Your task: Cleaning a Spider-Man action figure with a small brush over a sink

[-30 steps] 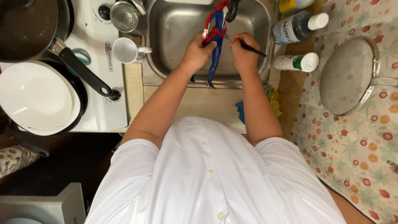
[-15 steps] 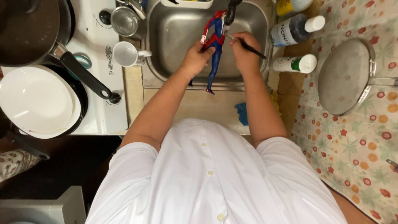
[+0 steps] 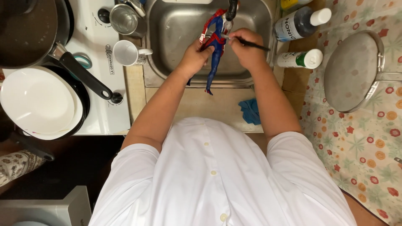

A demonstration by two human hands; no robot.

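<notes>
A red and blue action figure (image 3: 216, 46) hangs head-up over the steel sink (image 3: 176, 37), its legs pointing at the sink's near rim. My left hand (image 3: 194, 58) grips it around the middle from the left. My right hand (image 3: 245, 48) holds a thin dark brush (image 3: 251, 43) whose tip touches the figure's upper body, just under the black tap (image 3: 231, 9).
Left of the sink stand a white mug (image 3: 127, 52) and a metal cup (image 3: 124, 19) by a white stove with a black pan (image 3: 29, 33) and a white plate (image 3: 37, 100). Two bottles (image 3: 302, 58) and a round metal lid (image 3: 354, 71) lie right. A blue cloth (image 3: 251, 111) sits near the front edge.
The figure has been tilted a little in my left hand and the brush tip has shifted along its upper body. Both hands stay over the sink.
</notes>
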